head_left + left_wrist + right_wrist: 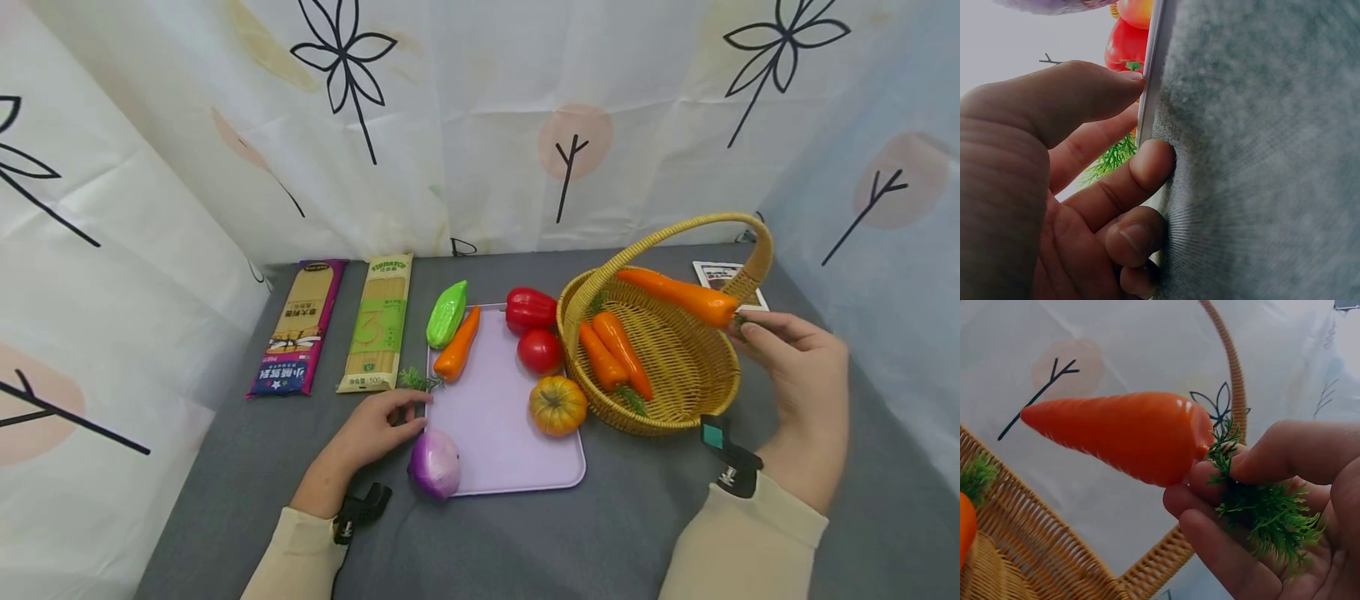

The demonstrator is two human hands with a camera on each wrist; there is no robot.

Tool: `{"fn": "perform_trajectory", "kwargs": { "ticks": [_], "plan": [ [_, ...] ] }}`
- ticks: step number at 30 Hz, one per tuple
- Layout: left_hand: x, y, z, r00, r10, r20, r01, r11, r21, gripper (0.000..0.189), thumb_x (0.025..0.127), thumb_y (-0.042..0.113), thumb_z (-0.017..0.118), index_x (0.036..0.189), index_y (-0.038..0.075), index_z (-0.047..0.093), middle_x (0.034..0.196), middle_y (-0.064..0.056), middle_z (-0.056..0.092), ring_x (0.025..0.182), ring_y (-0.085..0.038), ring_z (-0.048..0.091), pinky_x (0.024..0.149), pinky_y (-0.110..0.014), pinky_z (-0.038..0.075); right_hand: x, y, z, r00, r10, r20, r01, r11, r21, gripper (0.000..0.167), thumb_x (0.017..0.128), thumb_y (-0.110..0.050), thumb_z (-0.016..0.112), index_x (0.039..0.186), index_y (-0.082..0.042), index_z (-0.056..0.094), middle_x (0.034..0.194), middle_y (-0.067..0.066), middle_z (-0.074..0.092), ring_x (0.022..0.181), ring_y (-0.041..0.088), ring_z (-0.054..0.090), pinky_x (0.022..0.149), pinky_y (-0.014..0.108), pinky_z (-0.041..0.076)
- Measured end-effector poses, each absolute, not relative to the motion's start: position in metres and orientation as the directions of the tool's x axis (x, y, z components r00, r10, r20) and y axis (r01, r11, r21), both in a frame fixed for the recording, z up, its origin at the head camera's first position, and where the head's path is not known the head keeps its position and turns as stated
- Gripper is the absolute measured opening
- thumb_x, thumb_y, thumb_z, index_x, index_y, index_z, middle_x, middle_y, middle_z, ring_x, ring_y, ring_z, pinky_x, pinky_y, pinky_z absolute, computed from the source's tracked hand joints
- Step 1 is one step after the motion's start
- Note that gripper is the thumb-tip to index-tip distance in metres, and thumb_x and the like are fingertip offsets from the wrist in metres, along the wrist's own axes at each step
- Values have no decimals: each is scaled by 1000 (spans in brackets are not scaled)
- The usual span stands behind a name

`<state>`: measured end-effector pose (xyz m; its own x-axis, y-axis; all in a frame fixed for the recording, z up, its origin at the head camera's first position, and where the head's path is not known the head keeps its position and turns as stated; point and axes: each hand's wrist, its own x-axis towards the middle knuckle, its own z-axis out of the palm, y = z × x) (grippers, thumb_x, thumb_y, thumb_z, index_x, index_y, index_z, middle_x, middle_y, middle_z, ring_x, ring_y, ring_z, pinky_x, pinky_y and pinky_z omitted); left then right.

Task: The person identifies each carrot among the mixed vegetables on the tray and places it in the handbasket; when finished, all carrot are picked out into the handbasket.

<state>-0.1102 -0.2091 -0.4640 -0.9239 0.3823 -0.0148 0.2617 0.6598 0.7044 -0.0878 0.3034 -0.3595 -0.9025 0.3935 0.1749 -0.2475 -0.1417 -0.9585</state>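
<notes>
My right hand [798, 375] pinches a carrot [678, 297] by its green leafy top [1266, 519], thumb against fingers. The carrot points left, level above the wicker basket [693, 392]. Inside the basket lie two more carrots [621, 350]. My left hand [378, 429] rests at the left edge of the lilac tray [487, 433], its fingers loosely bent. In the left wrist view the thumb is right at the tray's rim [1155, 69], and the other fingertips are low by the grey cloth. A purple onion [435, 464] sits just right of this hand, over the tray's corner.
Along the tray lie a carrot [457, 346], a green pepper [447, 314], a red pepper [531, 309], a tomato [540, 352] and a small pumpkin [558, 406]. Two noodle packs [298, 329] [378, 325] lie at left. The basket's tall handle [686, 223] arches up; a card [723, 275] lies behind.
</notes>
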Motion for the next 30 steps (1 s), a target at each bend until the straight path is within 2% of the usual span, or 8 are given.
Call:
{"fn": "perform_trajectory", "kwargs": {
  "ticks": [10,14,17,21,24,26,30],
  "plan": [
    [-110,-209,-464,-924,382,-23,258,667,699,33,93,21,77,126,20,72,85,7,57,80,-16,53,69,-30,46,-100,306,-373,-963,267,22,-8,52,-999,18,95,-12,74,112,-6,78,89,-9,76,82,3,72,79,11,48],
    [-110,-209,-464,-924,380,-27,255,669,699,33,94,22,76,127,20,72,85,7,57,80,-16,53,70,-30,46,-105,305,-376,-973,232,-23,88,276,-957,32,99,-23,70,124,-3,72,91,-20,72,87,-3,67,79,10,46],
    [-110,-209,-464,-925,378,-30,251,670,699,34,94,21,76,127,20,72,85,7,57,81,-16,53,70,-30,46,-108,303,-378,-976,212,-51,141,439,-887,45,101,-33,67,131,1,67,96,-25,68,94,1,61,79,16,45],
    [-110,-208,-464,-925,379,-30,252,669,699,33,94,21,76,127,19,72,85,7,57,81,-16,53,70,-30,46,-110,301,-377,-976,185,-115,201,559,-804,54,101,-43,62,134,0,65,120,-2,66,105,18,52,81,31,43],
    [-110,-208,-464,-925,380,-28,253,668,700,33,94,21,76,127,19,72,85,7,57,81,-16,53,70,-30,46,-111,300,-374,-976,141,-167,218,607,-764,55,103,-42,59,137,0,62,136,19,56,110,30,51,83,40,43],
    [-110,-208,-463,-925,379,-28,252,668,700,33,94,21,76,127,19,72,85,7,57,81,-17,53,70,-30,46,-112,299,-372,-975,101,-196,214,641,-737,53,104,-38,58,139,1,59,140,24,51,112,36,51,85,46,45],
    [-110,-209,-465,-924,381,-27,254,666,701,33,94,22,75,127,19,72,85,7,56,81,-16,53,70,-30,46,-113,297,-370,-971,29,-236,190,693,-695,50,104,-30,60,141,4,56,138,28,52,114,40,54,91,54,47]
  ]
}}
